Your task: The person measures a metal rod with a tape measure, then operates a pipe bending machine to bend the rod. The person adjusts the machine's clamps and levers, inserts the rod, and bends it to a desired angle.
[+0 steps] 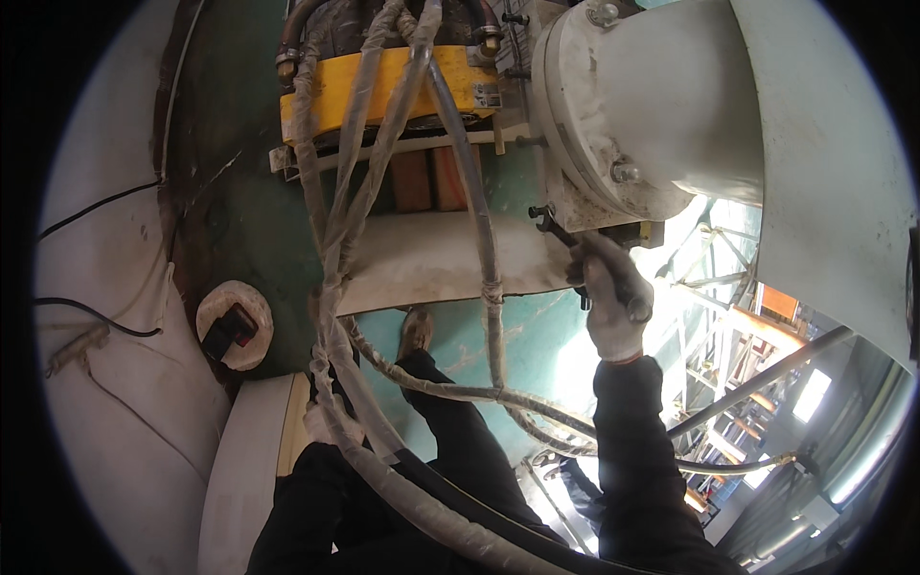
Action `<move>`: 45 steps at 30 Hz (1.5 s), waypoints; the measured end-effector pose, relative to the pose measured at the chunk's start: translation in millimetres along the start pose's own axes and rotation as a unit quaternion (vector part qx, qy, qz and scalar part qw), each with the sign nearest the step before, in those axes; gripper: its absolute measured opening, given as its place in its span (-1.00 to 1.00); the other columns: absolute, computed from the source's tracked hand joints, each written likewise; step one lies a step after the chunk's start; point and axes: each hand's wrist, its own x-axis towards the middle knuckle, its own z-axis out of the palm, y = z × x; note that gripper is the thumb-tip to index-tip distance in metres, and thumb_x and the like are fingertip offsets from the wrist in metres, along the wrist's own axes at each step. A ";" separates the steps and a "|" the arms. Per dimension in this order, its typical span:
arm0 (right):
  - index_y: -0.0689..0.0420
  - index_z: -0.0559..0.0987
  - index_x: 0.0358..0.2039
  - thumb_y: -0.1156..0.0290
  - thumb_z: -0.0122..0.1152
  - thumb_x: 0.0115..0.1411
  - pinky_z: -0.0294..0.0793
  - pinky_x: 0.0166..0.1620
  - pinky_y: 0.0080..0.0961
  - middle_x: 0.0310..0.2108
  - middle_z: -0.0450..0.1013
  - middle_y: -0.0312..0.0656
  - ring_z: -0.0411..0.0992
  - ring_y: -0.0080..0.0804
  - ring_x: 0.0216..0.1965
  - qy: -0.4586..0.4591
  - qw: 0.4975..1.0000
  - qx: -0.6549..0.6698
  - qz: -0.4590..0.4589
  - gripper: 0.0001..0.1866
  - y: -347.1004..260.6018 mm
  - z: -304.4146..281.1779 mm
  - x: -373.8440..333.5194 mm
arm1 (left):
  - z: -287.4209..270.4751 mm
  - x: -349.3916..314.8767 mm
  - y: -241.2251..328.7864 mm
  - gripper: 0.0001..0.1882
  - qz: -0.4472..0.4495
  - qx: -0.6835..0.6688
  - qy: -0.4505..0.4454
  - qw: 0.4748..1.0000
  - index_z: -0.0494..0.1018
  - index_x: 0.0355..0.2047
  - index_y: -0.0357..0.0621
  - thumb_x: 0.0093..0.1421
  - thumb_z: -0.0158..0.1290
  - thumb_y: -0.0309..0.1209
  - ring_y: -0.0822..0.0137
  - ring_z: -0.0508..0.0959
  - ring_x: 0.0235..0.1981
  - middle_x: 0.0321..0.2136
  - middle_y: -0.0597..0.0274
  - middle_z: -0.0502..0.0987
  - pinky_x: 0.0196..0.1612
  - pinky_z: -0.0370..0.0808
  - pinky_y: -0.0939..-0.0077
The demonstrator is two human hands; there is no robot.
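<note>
Being held in the closed right hand, a dark wrench is pointed obliquely away from the body.
The gloved fingers are wrapped around the handle, and the wrench's forked head is directed forward and to the left of the hand, its long axis slanting back into the fist; whether a bolt is touched cannot be told. The glove is of whitish, soiled fabric. Just beyond the hand, a round, stained flange is joined to a smooth, pale cylinder. To its left, a pale, bent sheet and film-wrapped hoses are seen. The left hand is partly covered by a hose, so its grip cannot be told.
</note>
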 end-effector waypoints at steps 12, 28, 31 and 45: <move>0.33 0.69 0.15 0.64 0.13 0.57 0.73 0.03 -0.31 -0.07 0.73 0.02 0.74 -0.17 -0.11 0.013 0.975 -0.122 -0.188 -0.74 57.2 17.8 -30.3 | -31.5 -11.2 14.5 -0.43 -0.042 0.031 -0.025 0.998 0.64 0.09 -0.04 0.27 0.42 0.08 0.09 0.73 0.13 0.02 0.08 0.69 0.13 0.75 0.12; 0.34 0.72 0.09 0.75 0.28 0.31 0.78 0.08 -0.07 -0.03 0.75 0.12 0.78 0.17 -0.03 -0.019 0.937 -0.211 -0.278 -0.65 77.8 11.2 -35.4 | -29.6 -10.5 21.4 -0.44 -0.056 0.020 -0.025 0.998 0.63 0.12 -0.06 0.30 0.39 0.05 0.10 0.73 0.14 0.04 0.09 0.69 0.14 0.74 0.13; 0.34 0.72 0.11 0.74 0.28 0.32 0.78 0.09 -0.06 -0.03 0.75 0.13 0.77 0.17 -0.02 -0.014 0.937 -0.219 -0.272 -0.64 79.6 8.4 -33.2 | -29.6 -9.5 23.4 -0.44 -0.059 0.017 -0.023 0.998 0.63 0.13 -0.07 0.30 0.39 0.04 0.10 0.73 0.14 0.05 0.09 0.69 0.15 0.74 0.13; 0.33 0.71 0.15 0.55 0.29 0.49 0.78 0.09 -0.07 -0.01 0.76 0.12 0.77 0.16 -0.01 -0.024 0.943 -0.215 -0.253 -0.72 83.6 7.7 -33.6 | -26.0 -10.8 26.3 -0.45 -0.062 0.013 -0.026 0.998 0.62 0.15 -0.08 0.33 0.36 0.02 0.11 0.72 0.16 0.08 0.09 0.68 0.16 0.73 0.14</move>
